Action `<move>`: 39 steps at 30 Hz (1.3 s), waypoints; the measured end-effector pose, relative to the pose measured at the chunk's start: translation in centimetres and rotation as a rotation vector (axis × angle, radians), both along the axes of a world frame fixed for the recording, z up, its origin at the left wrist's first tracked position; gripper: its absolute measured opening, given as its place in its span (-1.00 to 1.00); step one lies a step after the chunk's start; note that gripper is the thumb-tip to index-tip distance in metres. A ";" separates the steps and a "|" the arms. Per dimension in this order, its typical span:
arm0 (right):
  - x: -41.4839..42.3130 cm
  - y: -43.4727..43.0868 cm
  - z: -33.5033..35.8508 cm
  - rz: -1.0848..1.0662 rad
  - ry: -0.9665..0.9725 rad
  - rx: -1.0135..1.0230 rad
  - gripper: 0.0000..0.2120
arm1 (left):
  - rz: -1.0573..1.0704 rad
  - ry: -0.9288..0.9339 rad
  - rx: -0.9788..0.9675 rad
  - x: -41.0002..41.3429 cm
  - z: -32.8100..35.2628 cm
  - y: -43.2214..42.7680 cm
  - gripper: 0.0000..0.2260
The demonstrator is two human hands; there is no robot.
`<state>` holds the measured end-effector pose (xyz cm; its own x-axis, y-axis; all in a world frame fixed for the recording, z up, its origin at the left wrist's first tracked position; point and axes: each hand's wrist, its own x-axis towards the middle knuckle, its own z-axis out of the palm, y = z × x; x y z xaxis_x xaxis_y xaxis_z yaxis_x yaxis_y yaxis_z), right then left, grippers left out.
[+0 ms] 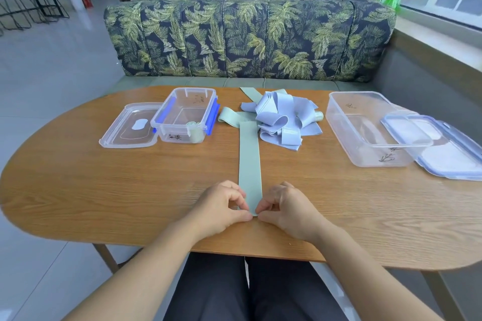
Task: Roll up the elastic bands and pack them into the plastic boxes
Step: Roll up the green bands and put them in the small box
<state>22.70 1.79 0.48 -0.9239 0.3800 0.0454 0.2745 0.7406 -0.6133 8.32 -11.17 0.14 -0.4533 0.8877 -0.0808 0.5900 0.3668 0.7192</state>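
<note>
One head camera sits close over the near edge of the table (pixel 104 190). It faces forward and down across it.

Pale green band (pixel 249 161), leaf-patterned sofa (pixel 247 39).

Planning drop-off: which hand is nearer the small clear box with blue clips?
Left. The left hand pinches the near end of the pale green elastic band, toward the person and right of the small clear plastic box with blue clips; the right hand pinches it farther right.

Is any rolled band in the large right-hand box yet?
No, the large box shows nothing inside; the one packed roll sits in the small box.
</note>
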 end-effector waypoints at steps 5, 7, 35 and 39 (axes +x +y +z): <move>-0.6 0.0 0.5 0.005 -0.083 0.040 -0.90 | -0.052 -0.014 -0.018 -0.3 0.5 0.2 -0.86; -0.9 0.1 0.8 -0.013 -0.121 0.008 -0.89 | -0.071 -0.006 -0.012 -0.4 0.5 0.2 -0.87; -2.9 0.8 1.9 -0.178 -0.386 -0.176 -0.83 | -0.110 0.256 -0.023 0.2 1.0 -0.8 -0.91; -3.4 0.9 2.4 -0.190 -0.425 -0.215 -0.89 | -0.176 0.352 -0.020 -0.2 1.0 -0.6 -0.92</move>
